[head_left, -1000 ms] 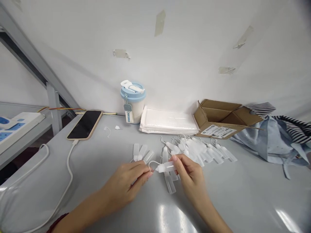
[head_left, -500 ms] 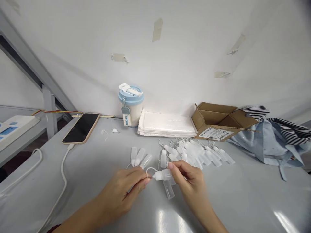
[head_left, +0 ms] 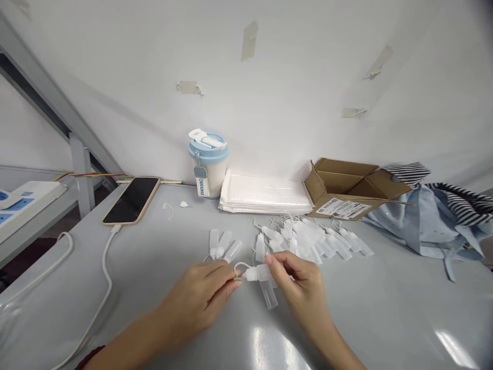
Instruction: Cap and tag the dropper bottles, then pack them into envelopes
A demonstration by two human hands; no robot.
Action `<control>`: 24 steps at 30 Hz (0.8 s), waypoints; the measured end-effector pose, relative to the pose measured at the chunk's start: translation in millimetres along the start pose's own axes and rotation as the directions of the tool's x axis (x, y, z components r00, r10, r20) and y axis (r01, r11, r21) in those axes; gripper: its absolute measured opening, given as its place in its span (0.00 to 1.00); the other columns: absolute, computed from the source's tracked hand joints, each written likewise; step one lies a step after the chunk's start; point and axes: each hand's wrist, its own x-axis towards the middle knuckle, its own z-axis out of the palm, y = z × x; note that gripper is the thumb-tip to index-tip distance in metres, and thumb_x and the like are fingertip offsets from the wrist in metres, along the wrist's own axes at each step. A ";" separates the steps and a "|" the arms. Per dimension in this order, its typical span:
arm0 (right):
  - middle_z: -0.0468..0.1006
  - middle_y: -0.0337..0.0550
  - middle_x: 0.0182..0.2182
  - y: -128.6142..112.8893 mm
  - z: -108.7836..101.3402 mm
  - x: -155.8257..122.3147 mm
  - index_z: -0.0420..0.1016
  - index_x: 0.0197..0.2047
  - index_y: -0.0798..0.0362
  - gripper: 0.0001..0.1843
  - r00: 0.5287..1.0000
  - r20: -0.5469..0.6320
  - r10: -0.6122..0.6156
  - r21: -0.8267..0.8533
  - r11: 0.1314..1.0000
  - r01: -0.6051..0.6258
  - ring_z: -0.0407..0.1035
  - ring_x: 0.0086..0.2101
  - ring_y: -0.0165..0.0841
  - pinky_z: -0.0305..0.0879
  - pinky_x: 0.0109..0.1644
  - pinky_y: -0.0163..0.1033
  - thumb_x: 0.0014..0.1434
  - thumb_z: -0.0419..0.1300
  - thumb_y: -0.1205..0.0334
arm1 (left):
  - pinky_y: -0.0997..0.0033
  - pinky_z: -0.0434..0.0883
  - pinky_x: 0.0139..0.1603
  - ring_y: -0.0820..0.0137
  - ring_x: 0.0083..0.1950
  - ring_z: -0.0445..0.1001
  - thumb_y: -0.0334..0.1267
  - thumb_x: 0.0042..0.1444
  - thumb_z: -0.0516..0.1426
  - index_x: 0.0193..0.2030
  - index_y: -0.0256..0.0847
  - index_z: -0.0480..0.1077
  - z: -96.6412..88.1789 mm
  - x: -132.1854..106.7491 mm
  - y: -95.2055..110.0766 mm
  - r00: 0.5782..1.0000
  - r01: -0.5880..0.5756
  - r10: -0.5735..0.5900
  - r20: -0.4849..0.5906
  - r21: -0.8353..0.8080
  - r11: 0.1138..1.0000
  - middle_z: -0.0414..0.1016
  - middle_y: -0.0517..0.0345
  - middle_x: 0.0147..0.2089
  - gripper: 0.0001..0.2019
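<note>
Right hand [head_left: 302, 294] holds a narrow pinch grip on a translucent plastic dropper bottle [head_left: 257, 273]; left hand [head_left: 196, 303] pinches its looped cap strap [head_left: 239, 265] narrowly.

Workshop-style packing station. Grey flat bench top [head_left: 154, 262] under both hands. Beyond the left hand [head_left: 196, 303] and right hand [head_left: 302, 293]: rows of small translucent plastic dropper bottles [head_left: 308, 239], stacked white padded mailers [head_left: 264, 194], open brown cardboard shipping carton [head_left: 356, 180]. Far left of the hands: grey steel shelf frame [head_left: 80, 169], white power strip [head_left: 26, 200].
</note>
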 end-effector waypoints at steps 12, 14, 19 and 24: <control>0.56 0.32 0.15 -2.9 -0.2 1.4 0.67 0.20 0.55 0.19 0.991 -0.004 0.136 0.076 0.988 -0.135 0.50 0.19 0.25 0.47 0.22 0.32 0.58 0.55 0.53 | 0.76 0.63 0.27 0.75 0.25 0.67 0.26 0.62 0.49 0.37 0.40 0.66 -5.1 1.7 6.3 0.988 -0.070 0.078 -0.136 0.067 0.995 0.71 0.61 0.27 0.07; 0.55 0.32 0.15 -2.5 3.5 0.0 0.67 0.20 0.55 0.20 0.989 -0.002 0.149 0.086 0.985 -0.148 0.50 0.19 0.25 0.46 0.22 0.32 0.58 0.55 0.53 | 0.76 0.62 0.26 0.76 0.24 0.66 0.26 0.62 0.50 0.37 0.40 0.66 -4.0 1.2 7.7 0.983 -0.075 0.085 -0.163 0.070 0.995 0.70 0.62 0.26 0.08; 0.56 0.33 0.16 -1.8 7.6 -1.1 0.68 0.20 0.56 0.21 0.988 0.006 0.157 0.123 0.980 -0.157 0.50 0.19 0.25 0.47 0.22 0.32 0.60 0.53 0.52 | 0.77 0.63 0.25 0.76 0.23 0.66 0.24 0.60 0.50 0.37 0.40 0.66 0.5 -0.6 9.5 0.962 -0.153 0.159 -0.223 0.046 0.987 0.71 0.63 0.26 0.08; 0.56 0.33 0.16 1.8 10.0 -3.7 0.68 0.21 0.56 0.22 0.992 0.029 0.124 0.123 0.984 -0.127 0.49 0.20 0.25 0.46 0.22 0.32 0.62 0.52 0.53 | 0.77 0.66 0.27 0.76 0.24 0.69 0.23 0.60 0.50 0.38 0.40 0.66 2.4 -2.9 7.1 0.967 -0.148 0.163 -0.196 0.089 0.985 0.72 0.62 0.26 0.08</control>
